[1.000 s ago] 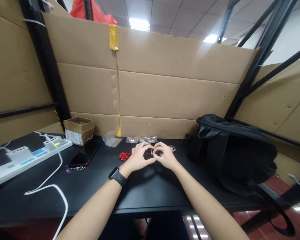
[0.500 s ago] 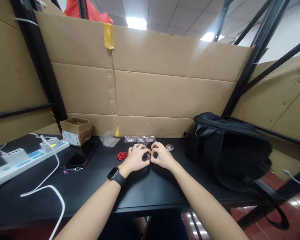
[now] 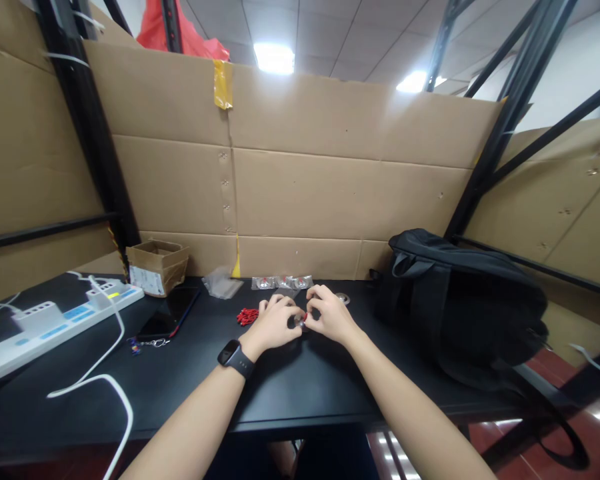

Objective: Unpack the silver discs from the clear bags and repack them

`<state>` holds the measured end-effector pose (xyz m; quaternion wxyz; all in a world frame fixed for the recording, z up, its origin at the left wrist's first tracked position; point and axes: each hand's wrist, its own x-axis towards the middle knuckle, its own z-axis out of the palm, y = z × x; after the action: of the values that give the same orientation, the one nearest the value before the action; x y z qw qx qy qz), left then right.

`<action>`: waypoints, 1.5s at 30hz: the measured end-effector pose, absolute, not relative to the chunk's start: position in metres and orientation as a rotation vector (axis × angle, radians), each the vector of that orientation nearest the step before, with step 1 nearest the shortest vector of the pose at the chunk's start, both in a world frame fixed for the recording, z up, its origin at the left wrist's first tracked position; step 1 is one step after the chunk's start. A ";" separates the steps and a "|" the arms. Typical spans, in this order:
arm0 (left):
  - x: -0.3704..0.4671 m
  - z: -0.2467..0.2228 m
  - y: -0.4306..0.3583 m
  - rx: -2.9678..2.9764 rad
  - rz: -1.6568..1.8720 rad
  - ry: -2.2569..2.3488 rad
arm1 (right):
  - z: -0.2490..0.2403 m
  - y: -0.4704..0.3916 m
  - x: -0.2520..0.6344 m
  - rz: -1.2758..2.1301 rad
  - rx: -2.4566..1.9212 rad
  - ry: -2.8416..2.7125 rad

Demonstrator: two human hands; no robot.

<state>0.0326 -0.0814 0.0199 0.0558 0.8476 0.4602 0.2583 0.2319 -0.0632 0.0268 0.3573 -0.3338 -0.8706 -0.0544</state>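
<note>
My left hand [image 3: 276, 325], with a dark watch on its wrist, pinches the left side of a small, shiny round piece [image 3: 299, 322]. Opposite it, my right hand [image 3: 329, 315] has thumb and forefinger closed on a tiny red bit [image 3: 305, 317] at the piece's right edge. A bundle of red cords [image 3: 247, 316] lies just left of my left hand. Behind the hands are several clear packets [image 3: 282, 283] with red-centred round pieces inside. A round, silvery item [image 3: 343, 299] is partly hidden behind my right hand.
On the left are a white power strip [image 3: 60, 327] with a cable, a phone [image 3: 169, 313] with a keychain, an open carton [image 3: 159, 265] and clear plastic bags [image 3: 222, 283]. A black bag [image 3: 465, 307] stands on the right, before a cardboard wall [image 3: 300, 193].
The view has shifted slightly. My right fingers have drawn a little up and away from my left fingers, and a red bit now shows at their tips.
</note>
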 end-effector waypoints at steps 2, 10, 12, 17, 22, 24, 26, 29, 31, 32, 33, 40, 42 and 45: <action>0.032 0.021 -0.081 2.560 0.792 1.409 | 0.028 -0.063 0.232 -0.152 -0.860 -2.229; 0.028 0.028 -0.082 2.487 0.824 1.451 | 0.027 -0.064 0.229 -0.104 -0.828 -2.111; 0.027 0.030 -0.083 2.470 0.813 1.447 | 0.026 -0.062 0.229 -0.069 -0.818 -2.060; 0.023 0.031 -0.083 2.500 0.775 1.348 | 0.024 -0.058 0.232 0.060 -0.808 -2.031; 0.027 0.025 -0.082 2.422 0.849 1.270 | 0.023 -0.057 0.234 0.146 -0.791 -2.067; 0.029 0.023 -0.080 2.377 0.902 1.275 | 0.024 -0.057 0.235 0.157 -0.790 -2.062; 0.030 0.023 -0.078 2.349 0.935 1.269 | 0.025 -0.057 0.236 0.173 -0.801 -2.065; 0.032 0.024 -0.077 2.311 0.958 1.296 | 0.027 -0.058 0.238 0.190 -0.806 -2.098; 0.033 0.025 -0.077 2.305 0.972 1.328 | 0.028 -0.059 0.237 0.175 -0.795 -2.116; 0.034 0.024 -0.077 2.312 0.984 1.335 | 0.028 -0.060 0.237 0.166 -0.791 -2.119; 0.035 0.024 -0.078 2.323 0.997 1.335 | 0.028 -0.061 0.236 0.161 -0.789 -2.120; 0.040 0.019 -0.077 2.377 1.011 1.379 | 0.025 -0.058 0.235 0.218 -0.839 -2.133; 0.039 0.018 -0.075 2.377 1.022 1.413 | 0.024 -0.057 0.236 0.246 -0.865 -2.131; 0.037 0.016 -0.072 2.366 1.043 1.466 | 0.024 -0.056 0.238 0.276 -0.882 -2.137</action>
<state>0.0372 -0.0723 0.0156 0.0845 0.7931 0.4914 0.3497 0.2376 -0.0559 0.0237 0.3954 -0.3480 -0.8430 0.1090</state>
